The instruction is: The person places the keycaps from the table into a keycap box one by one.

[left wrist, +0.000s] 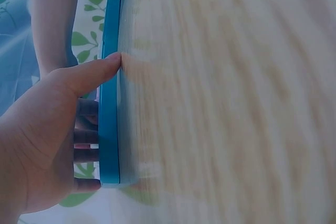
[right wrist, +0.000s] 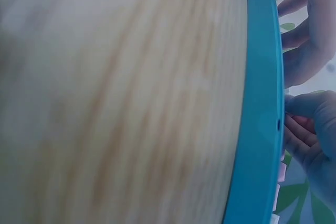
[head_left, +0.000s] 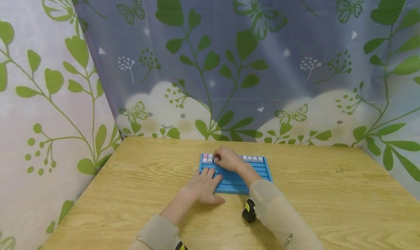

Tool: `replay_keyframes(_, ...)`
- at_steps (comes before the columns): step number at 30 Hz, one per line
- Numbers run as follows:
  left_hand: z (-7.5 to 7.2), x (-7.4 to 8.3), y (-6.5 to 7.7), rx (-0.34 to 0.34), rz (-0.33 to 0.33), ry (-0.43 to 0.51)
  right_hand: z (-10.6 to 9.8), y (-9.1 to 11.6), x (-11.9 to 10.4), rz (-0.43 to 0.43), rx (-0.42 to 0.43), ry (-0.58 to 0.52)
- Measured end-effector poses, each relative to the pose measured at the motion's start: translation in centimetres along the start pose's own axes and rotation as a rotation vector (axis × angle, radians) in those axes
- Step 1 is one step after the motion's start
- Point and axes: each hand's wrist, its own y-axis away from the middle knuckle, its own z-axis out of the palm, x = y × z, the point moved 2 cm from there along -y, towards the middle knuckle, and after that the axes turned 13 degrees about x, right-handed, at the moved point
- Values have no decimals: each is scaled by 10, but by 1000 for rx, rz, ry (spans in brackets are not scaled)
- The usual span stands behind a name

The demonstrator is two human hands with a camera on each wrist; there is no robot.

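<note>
A blue board (head_left: pixel 234 187) with raised ridges lies on the table, its front side filling a long strip in the right wrist view. Small white and pink tiles (head_left: pixel 207 158) with printed marks stand along its back row. My right hand (head_left: pixel 228 159) reaches over that row, thumb and fingertips pinching a small white tile that the fingers mostly cover. Over the board's front left corner my left hand (head_left: pixel 205 187) lies with fingers spread, fingertips on the ridges. In the left wrist view, the left thumb (left wrist: pixel 100 72) touches the board's blue front side (left wrist: pixel 109 129).
The wooden table (head_left: pixel 328 191) extends around the board on all sides. A printed cloth (head_left: pixel 210 60) with leaves and butterflies hangs behind its back edge, and another covers the left side. A black wrist device (head_left: pixel 249 211) hangs by the right sleeve.
</note>
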Motion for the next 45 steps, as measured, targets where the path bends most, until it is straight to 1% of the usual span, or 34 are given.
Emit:
replay_keyframes(10, -1, 0, 0, -6, 1, 1, 0, -1, -3, -31, -7, 24)
replay_keyframes(14, -1, 0, 0, -11, -1, 0, 2, -2, -4, -26, -9, 38)
replay_keyframes(18, -1, 0, 0, -12, -2, -6, 3, -3, -3, -15, -11, 13)
replay_keyframes(21, -1, 0, -1, -14, -5, -7, 4, -4, -1, -21, -8, -8)
replay_keyframes(22, -1, 0, -1, -16, -7, -6, 4, -4, 1, -50, 4, -13)
replay_keyframes(25, -1, 0, -1, -20, -9, 2, 5, -5, 2, -61, 5, -9)
replay_keyframes(28, -2, 0, -1, -21, -9, 6, 5, -5, 1, -53, 8, -6)
replay_keyframes(29, -2, 0, -1, -20, -8, 6, 4, -5, 0, -24, -5, 0)
replay_keyframes(30, -2, 0, -1, -18, -7, 6, 4, -5, -1, -19, -8, 4)
replay_keyframes(37, -4, 0, 0, -17, -7, 3, 1, -2, -6, -22, -15, 55)
replay_keyframes(45, -3, 0, 1, -17, -3, 9, 3, -1, -5, -22, -12, 50)
